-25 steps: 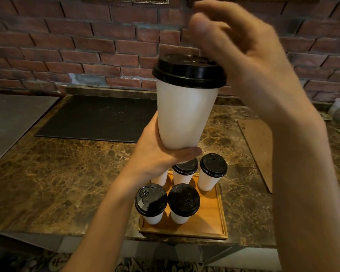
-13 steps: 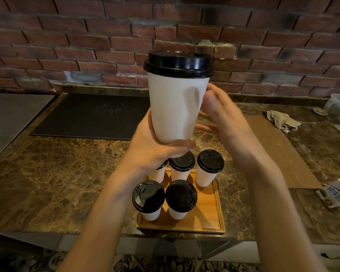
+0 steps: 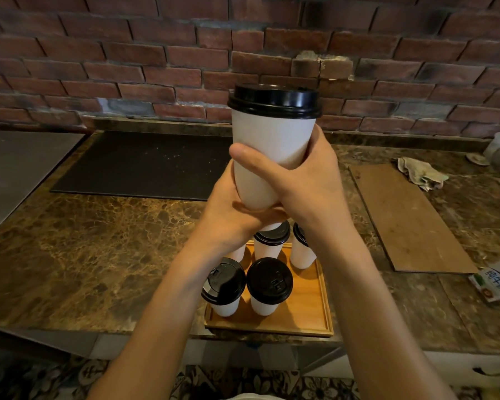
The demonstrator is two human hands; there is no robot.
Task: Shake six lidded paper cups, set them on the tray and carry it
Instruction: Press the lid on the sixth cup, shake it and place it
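Observation:
A white paper cup (image 3: 269, 140) with a black lid is held upright in the air above the counter. My left hand (image 3: 231, 217) grips its base from the left and below. My right hand (image 3: 298, 183) wraps round its lower half, thumb across the front. Below them a wooden tray (image 3: 309, 316) sits at the counter's front edge. On it stand several more lidded white cups, two in front (image 3: 269, 281) and others behind, partly hidden by my hands and wrists.
The brown marble counter (image 3: 98, 255) has a black mat (image 3: 145, 166) at the back, a wooden board (image 3: 410, 223) to the right, a crumpled cloth (image 3: 419, 171) and a small carton (image 3: 495, 281) at the right edge. A brick wall stands behind.
My right hand came down from the cup's lid and closed round the cup's lower half. The cup stays raised in my left hand.

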